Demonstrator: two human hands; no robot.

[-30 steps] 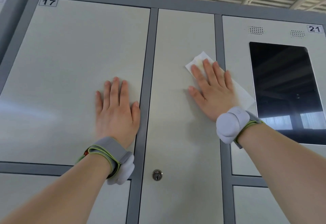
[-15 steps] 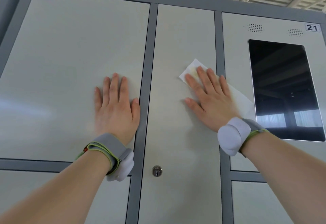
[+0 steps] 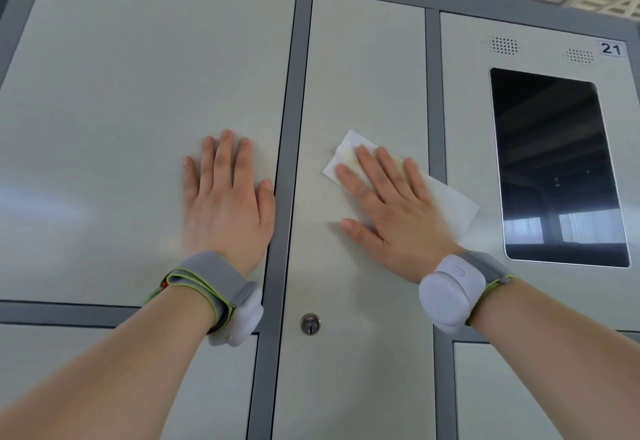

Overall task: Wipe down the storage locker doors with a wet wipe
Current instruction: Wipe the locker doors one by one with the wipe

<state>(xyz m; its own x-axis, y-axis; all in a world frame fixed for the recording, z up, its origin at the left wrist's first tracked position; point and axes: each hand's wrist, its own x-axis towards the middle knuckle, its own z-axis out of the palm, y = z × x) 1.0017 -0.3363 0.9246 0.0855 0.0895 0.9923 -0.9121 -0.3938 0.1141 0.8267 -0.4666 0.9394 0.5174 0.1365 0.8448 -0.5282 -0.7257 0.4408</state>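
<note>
On door 17 the left hand lies flat, fingers loosely spread, just bracing. On the narrow middle door the right hand presses the wet wipe flat, fingers slightly spread. The wipe's tail lies across the grey divider, so I reckon it could bunch up there or slip out from under the palm, or snag on the keyhole lower down.

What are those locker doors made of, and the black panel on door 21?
Locker doors: likely painted sheet metal, pale satin finish; only soft, blurred glare shows. Black panel: glossy glass or plastic, probably a screen; it mirrors bright windows sharply.
</note>
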